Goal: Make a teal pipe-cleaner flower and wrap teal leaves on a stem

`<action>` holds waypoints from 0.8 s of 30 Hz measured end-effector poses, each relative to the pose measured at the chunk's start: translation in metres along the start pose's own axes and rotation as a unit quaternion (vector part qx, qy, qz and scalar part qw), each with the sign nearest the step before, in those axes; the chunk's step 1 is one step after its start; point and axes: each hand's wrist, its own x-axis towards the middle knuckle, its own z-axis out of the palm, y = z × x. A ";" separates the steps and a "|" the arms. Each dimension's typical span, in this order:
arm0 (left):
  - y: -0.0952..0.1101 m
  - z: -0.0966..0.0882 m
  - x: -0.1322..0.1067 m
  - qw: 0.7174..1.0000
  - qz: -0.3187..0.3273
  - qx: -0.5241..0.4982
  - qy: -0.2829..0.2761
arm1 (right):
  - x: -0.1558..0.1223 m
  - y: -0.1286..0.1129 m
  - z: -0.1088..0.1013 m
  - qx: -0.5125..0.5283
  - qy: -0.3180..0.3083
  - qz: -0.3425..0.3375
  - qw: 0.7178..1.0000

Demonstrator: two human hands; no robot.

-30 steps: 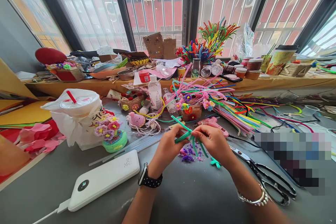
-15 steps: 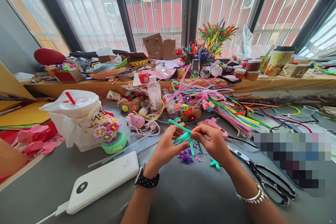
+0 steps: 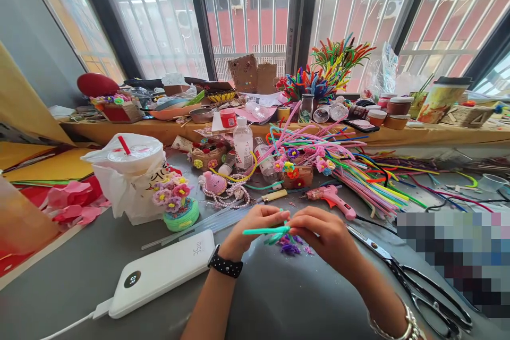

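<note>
Both my hands meet over the grey table [image 3: 279, 303] and pinch a teal pipe cleaner [image 3: 261, 231]. My left hand [image 3: 253, 228], with a black watch on its wrist, grips the piece where it sticks out to the left. My right hand [image 3: 324, 234] pinches its other end, fingers closed. Small purple pipe-cleaner scraps [image 3: 291, 247] lie on the table just under the hands. A pink glue gun [image 3: 332, 199] rests behind my right hand.
A white power bank [image 3: 163, 273] lies at the left front, black scissors [image 3: 422, 289] at the right. A bagged drink cup [image 3: 131, 170], a small flower pot craft [image 3: 177, 204], bottles, beads and a heap of coloured pipe cleaners [image 3: 358, 170] crowd the back.
The camera shifted a little. The teal pipe cleaner has turned from pointing up and back to lying nearly level, sticking out left. Both hands have stayed closed on it.
</note>
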 end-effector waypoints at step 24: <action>0.000 0.002 0.012 0.992 0.028 -0.082 0.093 | 0.002 0.013 0.010 0.271 -0.027 0.210 0.939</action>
